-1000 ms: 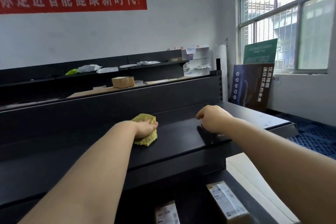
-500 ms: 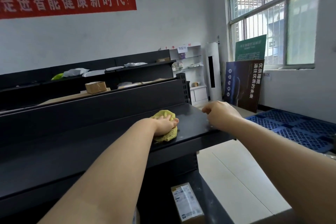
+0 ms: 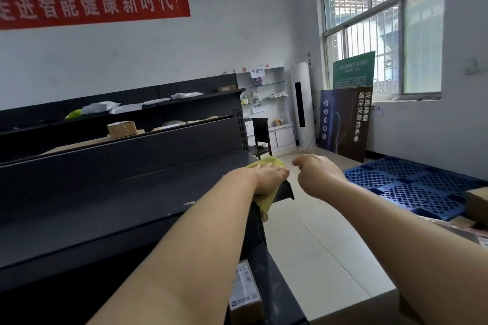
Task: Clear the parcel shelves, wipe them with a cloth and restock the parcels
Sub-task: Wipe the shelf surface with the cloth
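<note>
Cloth (image 3: 274,161) lies at the right end of the shelf (image 3: 132,206), and I see my left hand (image 3: 269,179) laid flat, pressing it. My right hand (image 3: 319,179) hovers just beside that end, loosely curled, empty. Behind the shelf a red banner (image 3: 92,2) reads 走进智能健康新时代!

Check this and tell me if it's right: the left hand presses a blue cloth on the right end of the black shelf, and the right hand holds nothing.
Not quite. The cloth is yellow, not blue, as the head view shows. The rest holds: the left hand presses it on the right end of the black shelf, and the right hand holds nothing.
</note>
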